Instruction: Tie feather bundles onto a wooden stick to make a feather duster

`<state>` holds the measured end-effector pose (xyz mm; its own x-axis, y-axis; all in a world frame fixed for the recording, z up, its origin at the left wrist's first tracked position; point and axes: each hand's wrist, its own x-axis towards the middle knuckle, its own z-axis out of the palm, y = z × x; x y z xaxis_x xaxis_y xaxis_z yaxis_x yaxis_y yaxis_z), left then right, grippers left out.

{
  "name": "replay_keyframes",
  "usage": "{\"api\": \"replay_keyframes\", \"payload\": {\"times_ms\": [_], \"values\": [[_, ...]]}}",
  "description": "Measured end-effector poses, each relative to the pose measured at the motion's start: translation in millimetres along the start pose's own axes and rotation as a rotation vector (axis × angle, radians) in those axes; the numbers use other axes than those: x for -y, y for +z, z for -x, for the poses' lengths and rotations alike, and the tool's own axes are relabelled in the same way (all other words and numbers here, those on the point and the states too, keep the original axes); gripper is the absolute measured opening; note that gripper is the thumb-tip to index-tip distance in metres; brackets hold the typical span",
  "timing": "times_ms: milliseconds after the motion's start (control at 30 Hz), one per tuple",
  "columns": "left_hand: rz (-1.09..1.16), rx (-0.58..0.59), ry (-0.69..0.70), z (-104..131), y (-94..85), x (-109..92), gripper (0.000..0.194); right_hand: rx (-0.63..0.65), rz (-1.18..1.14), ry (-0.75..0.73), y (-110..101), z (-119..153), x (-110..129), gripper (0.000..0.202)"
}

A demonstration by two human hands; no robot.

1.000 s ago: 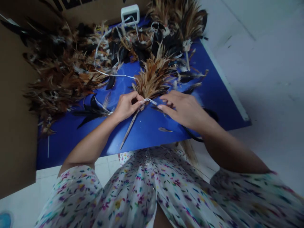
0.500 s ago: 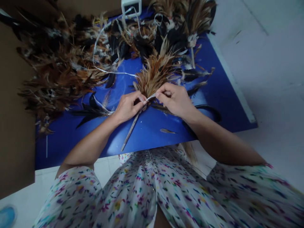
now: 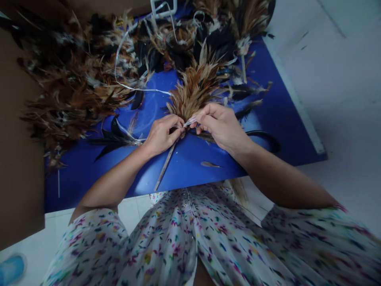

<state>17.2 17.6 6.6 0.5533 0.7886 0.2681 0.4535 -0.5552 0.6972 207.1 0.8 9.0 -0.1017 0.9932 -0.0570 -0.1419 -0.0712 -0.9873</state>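
Note:
A fan-shaped bundle of brown feathers (image 3: 195,85) on a thin stick (image 3: 164,167) lies on the blue table near its front edge. My left hand (image 3: 163,134) pinches the base of the bundle where the stick meets the feathers. From the right, my right hand (image 3: 222,126) grips a few white quills or strands just beside the left fingertips; which of the two they are is too small to tell. A white strip (image 3: 143,89) loops out from the left side of the bundle toward the back.
Loose brown and black feathers (image 3: 80,87) cover the back and left of the blue table (image 3: 285,135). A white square frame (image 3: 164,11) stands at the back. Dark feathers (image 3: 114,139) lie left of my hands. Cardboard (image 3: 20,139) rises at the left.
My right hand has turned slightly and shifted a little rightward, with its lower fingers now showing beneath. The left hand has barely moved.

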Motion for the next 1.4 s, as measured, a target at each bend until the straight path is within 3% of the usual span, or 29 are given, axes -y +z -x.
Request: {"api": "replay_keyframes", "payload": {"times_ms": [467, 800, 967, 1067, 1400], "values": [[0.001, -0.064, -0.086, 1, 3.2, -1, 0.007, 0.065, -0.031, -0.037, 2, -2, -1, 0.024], [0.125, -0.118, -0.162, 3, 7.0, 2, 0.016, 0.036, 0.182, -0.118, -7, -3, -1, 0.024], [0.171, -0.117, -0.188, 3, 8.4, 3, 0.022, 0.105, 0.425, -0.171, -10, 1, -5, 0.025], [0.135, -0.123, -0.184, 3, 7.6, 2, 0.024, 0.126, 0.516, -0.204, -5, 1, -7, 0.015], [0.101, -0.115, -0.153, 3, 5.6, -1, 0.024, 0.064, 0.568, -0.292, -1, -3, -11, 0.011]]}}
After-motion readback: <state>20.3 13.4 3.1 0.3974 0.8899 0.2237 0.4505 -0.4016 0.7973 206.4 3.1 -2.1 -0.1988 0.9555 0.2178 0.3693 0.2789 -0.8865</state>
